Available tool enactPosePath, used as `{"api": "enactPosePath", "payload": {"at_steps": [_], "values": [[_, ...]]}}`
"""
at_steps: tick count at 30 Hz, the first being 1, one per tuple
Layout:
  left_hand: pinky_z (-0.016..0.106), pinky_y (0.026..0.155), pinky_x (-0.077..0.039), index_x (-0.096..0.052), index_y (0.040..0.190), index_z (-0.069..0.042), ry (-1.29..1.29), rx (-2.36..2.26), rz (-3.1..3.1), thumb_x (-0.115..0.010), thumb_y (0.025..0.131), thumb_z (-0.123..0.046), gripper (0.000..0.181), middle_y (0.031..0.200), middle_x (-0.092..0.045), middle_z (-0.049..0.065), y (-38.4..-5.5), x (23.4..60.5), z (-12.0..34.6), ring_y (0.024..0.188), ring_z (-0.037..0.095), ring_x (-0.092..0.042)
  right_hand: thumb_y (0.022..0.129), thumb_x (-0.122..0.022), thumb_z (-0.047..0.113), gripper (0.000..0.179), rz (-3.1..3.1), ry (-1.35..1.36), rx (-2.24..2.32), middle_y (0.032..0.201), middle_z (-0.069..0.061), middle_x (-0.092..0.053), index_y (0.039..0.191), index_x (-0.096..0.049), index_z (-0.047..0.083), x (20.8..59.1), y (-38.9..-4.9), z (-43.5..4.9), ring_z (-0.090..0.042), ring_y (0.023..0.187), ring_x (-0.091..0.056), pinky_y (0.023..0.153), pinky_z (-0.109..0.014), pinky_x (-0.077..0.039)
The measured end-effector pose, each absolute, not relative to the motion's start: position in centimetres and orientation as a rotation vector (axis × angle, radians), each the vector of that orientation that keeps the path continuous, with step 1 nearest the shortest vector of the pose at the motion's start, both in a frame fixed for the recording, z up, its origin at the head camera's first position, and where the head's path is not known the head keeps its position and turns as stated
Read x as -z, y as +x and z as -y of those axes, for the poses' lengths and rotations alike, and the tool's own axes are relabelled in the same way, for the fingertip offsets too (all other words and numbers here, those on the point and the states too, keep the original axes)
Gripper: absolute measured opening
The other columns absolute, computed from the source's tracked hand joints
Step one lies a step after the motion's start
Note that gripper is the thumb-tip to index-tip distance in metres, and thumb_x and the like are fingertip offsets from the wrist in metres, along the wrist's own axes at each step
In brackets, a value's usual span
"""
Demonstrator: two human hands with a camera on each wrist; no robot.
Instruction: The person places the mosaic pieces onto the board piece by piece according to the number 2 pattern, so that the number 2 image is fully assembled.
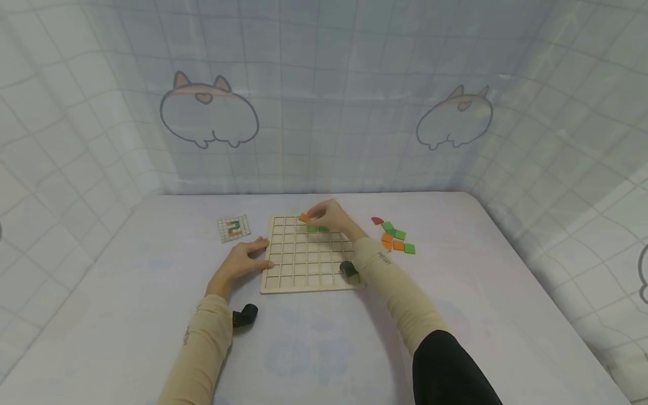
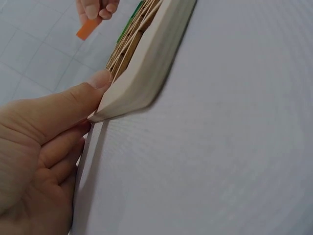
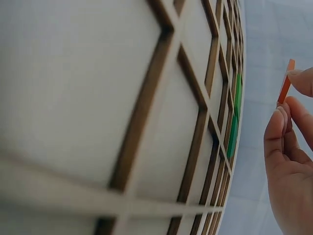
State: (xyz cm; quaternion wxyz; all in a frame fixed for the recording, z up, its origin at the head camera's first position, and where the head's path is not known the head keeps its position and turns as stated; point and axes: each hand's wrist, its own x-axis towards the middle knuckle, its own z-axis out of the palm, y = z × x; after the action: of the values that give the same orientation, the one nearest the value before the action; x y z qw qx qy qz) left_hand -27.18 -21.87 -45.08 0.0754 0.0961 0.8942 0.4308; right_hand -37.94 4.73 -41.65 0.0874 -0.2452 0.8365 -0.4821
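Note:
My right hand (image 1: 328, 214) pinches a small orange tile (image 1: 304, 217) between thumb and fingers, above the far edge of the wooden grid board (image 1: 313, 291). In the right wrist view the orange tile (image 3: 286, 81) stands on edge, apart from the board. Two green tiles, one lighter (image 3: 238, 93) and one darker (image 3: 232, 136), sit side by side in the grid near its far edge. At the board's left edge rests my left hand (image 1: 239, 262), its thumb (image 2: 73, 105) extended onto the rim and the other fingers against the side, partly hidden.
Right of the board lie several loose green and orange tiles (image 1: 398, 246) and a red rounded piece (image 1: 377, 220). A gridded pattern card (image 1: 234, 228) lies to the left. Dark wrist cameras (image 1: 245, 315) stick out from both sleeves. A curtain (image 1: 324, 112) hangs behind the table.

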Motion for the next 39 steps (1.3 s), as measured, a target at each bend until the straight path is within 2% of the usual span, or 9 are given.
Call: {"api": "enactPosePath", "payload": {"at_steps": [6,11,17,26,32,39], "values": [[0.05,0.115,-0.014,-0.044,0.137,0.002,0.287,-1.286,-2.677,-0.078,0.077,-0.026,0.074,0.149,-0.027,0.021,-27.3,45.1,22.0,0.14,0.037,-0.021,0.08,-0.073,0.008,0.025,-2.554,-0.82,1.256,0.101,-0.013,-0.069,0.103,-0.069,-0.002,41.9,-38.0,-3.6,-0.022,0.091,-0.064,0.08,-0.026,-0.054],[0.05,0.115,-0.014,-0.043,0.138,0.001,0.278,-1.29,-2.669,-0.078,0.077,-0.026,0.075,0.15,-0.026,0.021,-27.3,45.1,22.0,0.14,0.037,-0.02,0.079,-0.075,0.014,0.03,-2.558,-0.746,1.097,0.109,-0.006,-0.066,0.108,-0.069,0.005,42.1,-37.8,-3.2,-0.019,0.101,-0.06,0.089,-0.029,-0.051],[0.05,0.115,-0.014,-0.044,0.137,0.001,0.274,-1.298,-2.668,-0.078,0.077,-0.026,0.075,0.15,-0.027,0.021,-27.3,45.0,21.9,0.14,0.037,-0.02,0.082,-0.071,0.01,0.029,-2.548,-0.8,0.979,0.113,-0.008,-0.065,0.111,-0.067,0.004,42.0,-37.8,-2.8,-0.021,0.107,-0.058,0.093,-0.031,-0.049],[0.05,0.115,-0.014,-0.043,0.137,0.001,0.275,-1.301,-2.669,-0.078,0.077,-0.025,0.074,0.149,-0.027,0.021,-27.3,44.9,22.0,0.14,0.037,-0.021,0.086,-0.069,0.019,0.027,-2.604,-0.832,0.882,0.112,-0.008,-0.066,0.108,-0.069,0.003,41.6,-37.7,-2.1,-0.022,0.104,-0.059,0.09,-0.031,-0.05],[0.05,0.115,-0.015,-0.044,0.137,0.002,0.291,-1.298,-2.677,-0.078,0.077,-0.025,0.074,0.149,-0.028,0.022,-27.3,44.9,22.0,0.139,0.038,-0.022,0.086,-0.069,0.016,0.022,-2.674,-0.828,0.847,0.109,-0.011,-0.067,0.103,-0.07,0.002,41.3,-37.5,-1.7,-0.024,0.103,-0.06,0.09,-0.032,-0.051],[0.05,0.115,-0.015,-0.044,0.137,0.002,0.279,-1.304,-2.673,-0.078,0.076,-0.025,0.074,0.149,-0.028,0.021,-27.2,44.9,22.0,0.14,0.037,-0.022,0.084,-0.07,0.012,0.024,-2.722,-0.818,0.877,0.109,-0.009,-0.068,0.107,-0.07,0.003,41.6,-37.6,-2.1,-0.022,0.101,-0.062,0.087,-0.028,-0.052]]}}
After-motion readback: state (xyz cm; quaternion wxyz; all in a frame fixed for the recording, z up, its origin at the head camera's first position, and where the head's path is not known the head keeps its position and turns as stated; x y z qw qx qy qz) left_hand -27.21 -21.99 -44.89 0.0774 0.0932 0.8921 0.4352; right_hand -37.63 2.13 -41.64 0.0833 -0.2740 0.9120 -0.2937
